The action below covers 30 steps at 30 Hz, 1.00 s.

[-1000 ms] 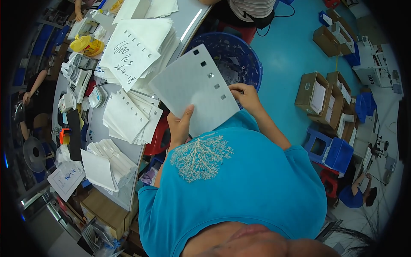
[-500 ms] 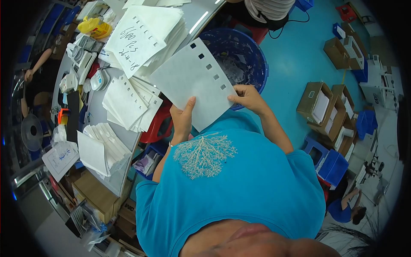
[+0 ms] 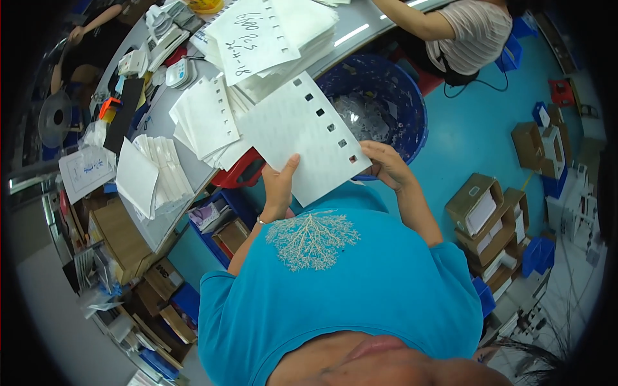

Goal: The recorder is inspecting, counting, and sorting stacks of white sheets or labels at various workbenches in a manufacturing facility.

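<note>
A white sheet (image 3: 293, 132) with a row of square holes along its right edge is held tilted in front of my chest. My left hand (image 3: 278, 186) grips its lower left side, thumb on top and fingers underneath. At the right corner, beside the lowest hole, my right hand (image 3: 389, 166) pinches the edge with bent fingers; its thumb is partly hidden. Beyond the sheet stands a round blue bin (image 3: 412, 122) with whitish scraps inside. On the table to the left lies a loose fan of similar punched sheets (image 3: 205, 119).
A tall stack of sheets (image 3: 257, 38) with handwriting rises at the table's far side. Folded white sheets (image 3: 164, 170) lie nearer, on the grey table (image 3: 151, 225). A red stool (image 3: 241, 170) is under the table edge. A co-worker (image 3: 473, 38) sits beyond the bin; cardboard boxes (image 3: 473, 206) stand at right.
The view has swung, bringing more of the co-worker into sight. My right thumb has left the sheet's face, and its fingers now sit at the edge. The left hand keeps its grip.
</note>
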Motion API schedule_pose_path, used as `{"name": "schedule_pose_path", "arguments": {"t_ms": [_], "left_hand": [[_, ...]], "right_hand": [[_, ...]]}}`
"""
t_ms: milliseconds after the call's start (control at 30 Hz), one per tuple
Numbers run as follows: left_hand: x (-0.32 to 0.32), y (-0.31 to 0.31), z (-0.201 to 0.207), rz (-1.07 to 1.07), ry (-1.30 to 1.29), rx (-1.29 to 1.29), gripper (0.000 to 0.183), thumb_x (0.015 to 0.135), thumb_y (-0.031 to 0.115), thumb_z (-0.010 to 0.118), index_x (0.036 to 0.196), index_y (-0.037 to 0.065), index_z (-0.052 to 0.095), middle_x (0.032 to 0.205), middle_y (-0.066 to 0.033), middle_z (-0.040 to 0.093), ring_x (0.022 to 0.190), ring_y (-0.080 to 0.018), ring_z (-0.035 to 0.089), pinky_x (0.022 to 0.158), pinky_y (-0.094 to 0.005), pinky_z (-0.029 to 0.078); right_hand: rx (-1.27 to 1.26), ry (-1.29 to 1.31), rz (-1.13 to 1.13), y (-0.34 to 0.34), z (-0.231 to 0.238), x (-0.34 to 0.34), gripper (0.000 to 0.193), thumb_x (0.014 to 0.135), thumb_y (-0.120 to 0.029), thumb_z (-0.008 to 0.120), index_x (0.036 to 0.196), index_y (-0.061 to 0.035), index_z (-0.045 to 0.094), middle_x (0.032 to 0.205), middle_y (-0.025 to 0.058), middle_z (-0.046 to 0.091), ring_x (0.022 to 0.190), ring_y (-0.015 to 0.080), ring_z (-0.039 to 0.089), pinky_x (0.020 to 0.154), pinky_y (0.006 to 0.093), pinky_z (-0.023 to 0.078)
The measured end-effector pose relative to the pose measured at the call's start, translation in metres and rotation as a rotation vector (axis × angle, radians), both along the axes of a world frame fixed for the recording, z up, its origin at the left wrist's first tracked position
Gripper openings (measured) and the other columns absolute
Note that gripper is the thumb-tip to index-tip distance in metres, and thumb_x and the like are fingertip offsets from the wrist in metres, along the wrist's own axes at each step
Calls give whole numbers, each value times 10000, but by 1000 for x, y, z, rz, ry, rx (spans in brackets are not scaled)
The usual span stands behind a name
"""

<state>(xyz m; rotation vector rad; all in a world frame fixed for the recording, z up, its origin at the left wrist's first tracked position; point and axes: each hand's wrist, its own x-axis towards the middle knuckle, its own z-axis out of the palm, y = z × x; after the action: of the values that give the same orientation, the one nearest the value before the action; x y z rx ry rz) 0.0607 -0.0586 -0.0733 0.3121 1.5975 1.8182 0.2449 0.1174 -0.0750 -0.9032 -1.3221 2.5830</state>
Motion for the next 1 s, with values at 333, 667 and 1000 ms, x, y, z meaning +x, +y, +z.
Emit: {"name": "schedule_pose_path", "arguments": {"t_ms": [333,667,1000], "left_hand": [[-49,-52,22,135,357,-230,479,856,130,680,1251,-56,483,1184,-134,577,1056,-180,557,904,-311,445],[-212,-114,-30,302,1244,-697,796,769,149,725,1401,-48,283,1329,-294,426,1133,-399,527,949,-397,438],[-153,-159,53,283,691,-349,178,898,84,604,1050,12,660,952,-89,691,849,-157,661,751,-252,501]], "right_hand": [[524,-159,-81,-12,-40,-28,179,836,-39,644,1011,-14,677,940,73,685,855,146,662,707,281,531],[1484,-622,-140,38,-109,-16,202,849,-89,521,939,-78,701,931,119,689,848,300,662,775,364,506],[645,-113,409,-63,-19,-212,344,962,-299,511,1052,1,653,882,65,678,788,127,647,680,245,495]]}}
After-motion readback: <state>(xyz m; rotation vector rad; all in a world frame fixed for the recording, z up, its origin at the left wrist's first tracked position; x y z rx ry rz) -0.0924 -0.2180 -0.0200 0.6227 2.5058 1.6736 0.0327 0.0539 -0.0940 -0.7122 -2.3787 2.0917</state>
